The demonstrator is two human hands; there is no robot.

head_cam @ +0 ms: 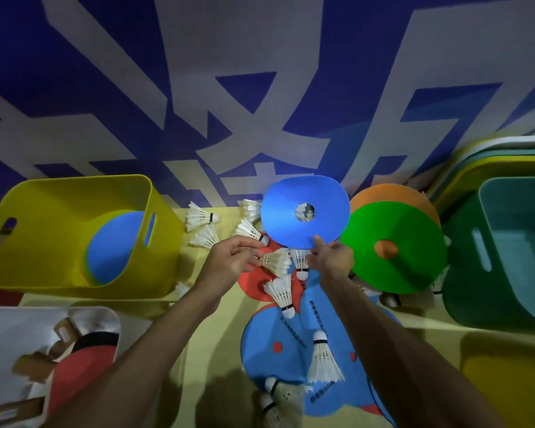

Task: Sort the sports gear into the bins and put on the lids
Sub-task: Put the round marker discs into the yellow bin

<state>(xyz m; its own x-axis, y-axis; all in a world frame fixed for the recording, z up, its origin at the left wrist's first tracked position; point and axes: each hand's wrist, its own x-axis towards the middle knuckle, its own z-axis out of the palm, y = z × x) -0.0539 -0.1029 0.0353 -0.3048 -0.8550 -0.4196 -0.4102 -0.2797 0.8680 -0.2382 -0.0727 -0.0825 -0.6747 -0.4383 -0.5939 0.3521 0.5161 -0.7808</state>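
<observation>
Blue disc [291,217], centre of frame, tilted and pinched at its lower edge by the right hand [334,257]. Just to its left, the left hand [229,257] pinches a shuttlecock [275,261] at the cork end. Green disc [414,242] at right; yellow bin [59,193] at left; teal bin [464,273] at far right.

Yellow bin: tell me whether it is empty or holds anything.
Not empty: a blue disc lies inside the yellow bin, which has no lid on.
</observation>
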